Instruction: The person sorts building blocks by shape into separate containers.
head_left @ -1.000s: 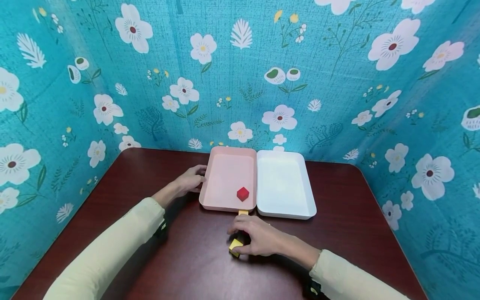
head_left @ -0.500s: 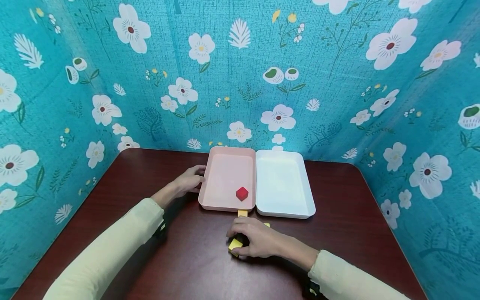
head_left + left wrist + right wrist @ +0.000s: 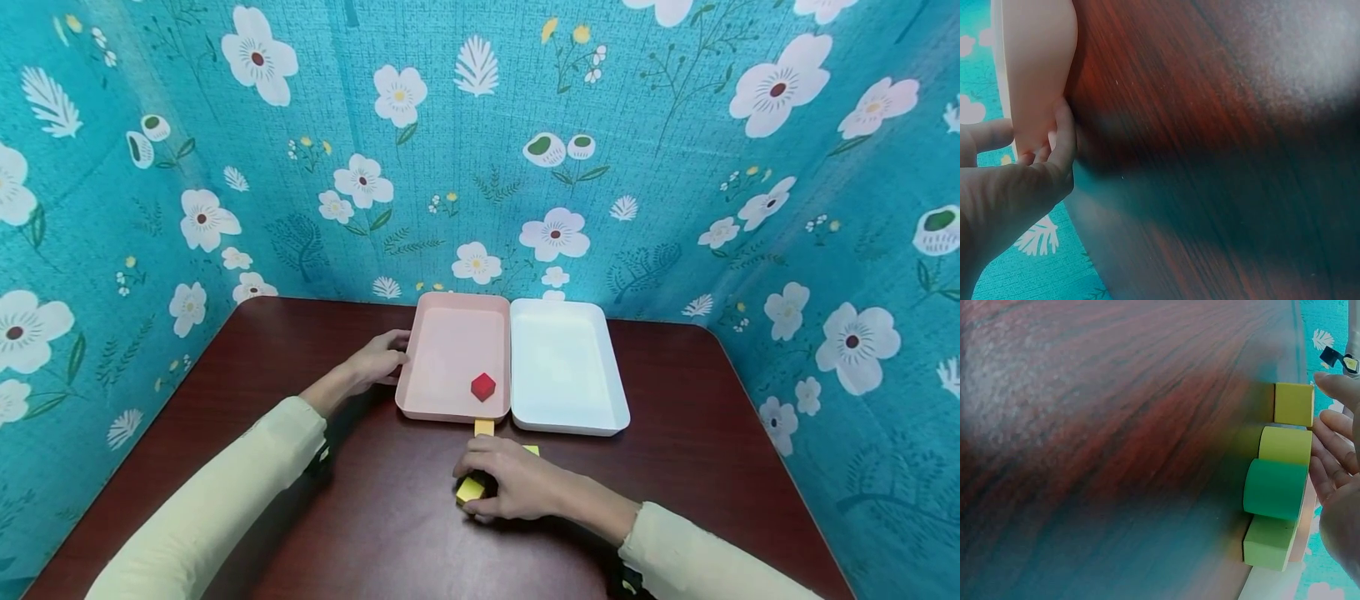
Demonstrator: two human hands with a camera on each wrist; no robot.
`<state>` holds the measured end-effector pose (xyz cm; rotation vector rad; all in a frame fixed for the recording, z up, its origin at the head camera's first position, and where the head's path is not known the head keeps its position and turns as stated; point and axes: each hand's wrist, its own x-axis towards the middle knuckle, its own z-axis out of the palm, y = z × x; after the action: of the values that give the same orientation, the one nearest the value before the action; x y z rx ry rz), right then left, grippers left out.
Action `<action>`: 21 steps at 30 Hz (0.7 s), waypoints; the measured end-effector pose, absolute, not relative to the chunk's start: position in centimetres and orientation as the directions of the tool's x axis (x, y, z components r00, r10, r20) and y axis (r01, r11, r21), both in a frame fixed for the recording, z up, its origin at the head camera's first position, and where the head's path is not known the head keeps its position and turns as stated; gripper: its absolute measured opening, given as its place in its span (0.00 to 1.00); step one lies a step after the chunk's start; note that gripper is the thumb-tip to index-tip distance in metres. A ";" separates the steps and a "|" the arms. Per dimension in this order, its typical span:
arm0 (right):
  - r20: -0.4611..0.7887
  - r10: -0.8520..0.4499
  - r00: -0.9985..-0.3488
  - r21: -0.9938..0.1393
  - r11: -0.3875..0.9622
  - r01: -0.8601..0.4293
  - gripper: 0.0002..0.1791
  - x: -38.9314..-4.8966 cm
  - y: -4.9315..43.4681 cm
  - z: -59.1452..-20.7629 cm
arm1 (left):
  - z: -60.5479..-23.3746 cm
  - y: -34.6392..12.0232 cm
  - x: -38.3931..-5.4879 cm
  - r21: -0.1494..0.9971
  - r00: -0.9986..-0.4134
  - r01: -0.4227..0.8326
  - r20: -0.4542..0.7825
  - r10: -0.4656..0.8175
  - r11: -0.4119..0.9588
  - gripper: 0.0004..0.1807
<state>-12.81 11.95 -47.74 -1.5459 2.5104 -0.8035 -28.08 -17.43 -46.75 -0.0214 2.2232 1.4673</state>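
In the head view my right hand [image 3: 517, 479] arches over a row of blocks. Its thumb and forefinger are beside a yellow cube [image 3: 470, 490] on the table. The right wrist view shows relaxed fingers above this cube [image 3: 1294, 404] and a yellow round-sided block [image 3: 1285, 445]. A green cylinder [image 3: 1276, 489] and a light green block [image 3: 1267, 542] follow in the row. My left hand [image 3: 377, 360] rests against the left wall of a pink tray [image 3: 450, 342], fingertips touching its outer side [image 3: 1038, 69]. A red cube [image 3: 483, 386] lies in the tray's near right corner.
A white tray [image 3: 570, 367] stands against the pink tray's right side. A pale orange block [image 3: 484, 427] lies at the pink tray's front wall. Part of a yellow block [image 3: 532, 450] shows behind my right hand. Floral cloth [image 3: 480, 167] hangs behind the dark table [image 3: 360, 517].
My right thumb has shifted slightly toward me beside the yellow cube, and the cube appears turned a little. My left hand stays at the pink tray. The head view has drifted slightly.
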 end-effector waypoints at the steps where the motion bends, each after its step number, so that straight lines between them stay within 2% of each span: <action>1: 0.195 -0.852 -0.485 -0.476 0.351 -0.807 0.19 -12.8 12.0 -47.7 | -46.7 -17.4 -28.1 0.865 -0.888 -0.265 -0.391 0.241 0.427 0.32; 12: 0.151 -0.849 -0.507 -0.494 0.379 -0.782 0.19 -12.7 12.1 -47.6 | -46.8 -17.4 -27.9 0.863 -0.888 -0.262 -0.391 0.243 0.432 0.32; 21: 0.158 -0.853 -0.497 -0.445 0.388 -0.807 0.20 -12.6 12.2 -47.8 | -46.7 -17.4 -28.0 0.861 -0.888 -0.265 -0.394 0.238 0.434 0.32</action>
<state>-12.62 12.24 -47.75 -1.5213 2.5356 -0.7278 -27.97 -17.37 -46.72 -0.0224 2.2289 1.4583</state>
